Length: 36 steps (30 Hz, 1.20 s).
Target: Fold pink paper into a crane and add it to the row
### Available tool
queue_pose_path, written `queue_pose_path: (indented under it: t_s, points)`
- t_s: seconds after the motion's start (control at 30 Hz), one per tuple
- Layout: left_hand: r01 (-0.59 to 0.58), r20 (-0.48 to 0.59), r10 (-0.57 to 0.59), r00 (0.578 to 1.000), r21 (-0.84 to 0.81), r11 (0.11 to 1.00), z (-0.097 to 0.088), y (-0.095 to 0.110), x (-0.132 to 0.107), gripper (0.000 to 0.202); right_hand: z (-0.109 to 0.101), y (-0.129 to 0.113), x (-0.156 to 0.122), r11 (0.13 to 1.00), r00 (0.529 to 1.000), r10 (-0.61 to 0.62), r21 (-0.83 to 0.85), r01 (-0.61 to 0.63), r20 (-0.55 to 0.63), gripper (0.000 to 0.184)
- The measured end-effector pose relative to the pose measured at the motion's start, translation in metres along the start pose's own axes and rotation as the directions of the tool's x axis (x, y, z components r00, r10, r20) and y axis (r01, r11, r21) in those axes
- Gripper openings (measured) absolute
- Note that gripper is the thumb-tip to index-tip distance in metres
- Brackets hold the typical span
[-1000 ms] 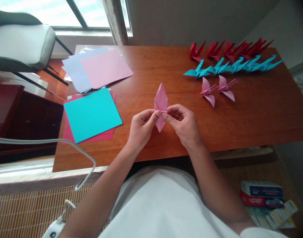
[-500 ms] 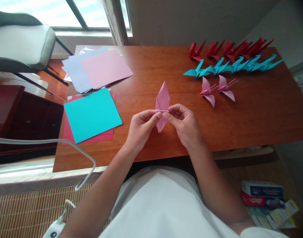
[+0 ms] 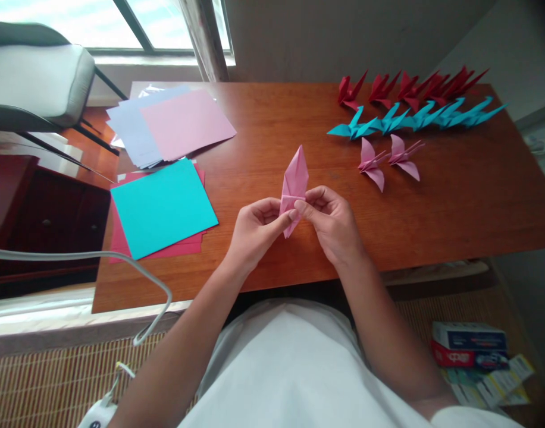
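L hand point(image 3: 254, 232); R hand point(image 3: 335, 226); both pinch pink folded ppr point(image 3: 296, 172); over tbl point(image 3: 254, 154)

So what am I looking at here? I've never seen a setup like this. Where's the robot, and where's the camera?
There is no robot, just a person's bare left hand and right hand. Every picture comes from one camera worn on that person's head, looking forward and down, so the white shirt shows at the bottom. Both hands pinch one piece of folded pink paper over the table. To the left lie a turquoise sheet on red paper and a pink sheet on pale sheets. To the right are folded birds: red birds, blue birds and two pink birds.
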<state>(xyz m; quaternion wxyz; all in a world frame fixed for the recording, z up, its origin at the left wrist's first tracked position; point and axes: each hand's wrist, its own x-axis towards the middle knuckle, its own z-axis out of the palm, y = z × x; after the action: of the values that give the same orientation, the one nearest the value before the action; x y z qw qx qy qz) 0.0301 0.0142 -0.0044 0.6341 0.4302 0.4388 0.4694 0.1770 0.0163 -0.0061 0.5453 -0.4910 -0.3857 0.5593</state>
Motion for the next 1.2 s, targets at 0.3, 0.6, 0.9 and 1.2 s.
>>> queue_pose_path:
  t_s: [0.3, 0.6, 0.9, 1.2]
  points:
    - [0.016, 0.004, -0.016, 1.0, -0.034, 0.999, -0.001, -0.002, 0.0, 0.031, -0.005, 0.001, 0.0, 1.0, 0.997, -0.02, 0.019, 0.019, 0.069, 0.024]
    - [0.005, -0.011, -0.006, 1.0, -0.051, 0.999, -0.001, -0.002, 0.001, 0.029, -0.006, -0.006, 0.001, 0.992, 0.986, -0.049, -0.106, 0.066, 0.159, 0.02]
    - [-0.005, 0.003, 0.005, 1.0, -0.031, 1.0, 0.001, -0.002, 0.002, 0.028, -0.004, -0.004, 0.001, 0.996, 0.992, -0.047, -0.066, 0.055, 0.115, 0.018]
    - [-0.017, 0.01, 0.017, 1.0, -0.009, 1.0, 0.0, -0.004, 0.001, 0.028, -0.003, -0.008, 0.004, 1.0, 0.994, -0.015, 0.002, 0.015, 0.108, 0.018]
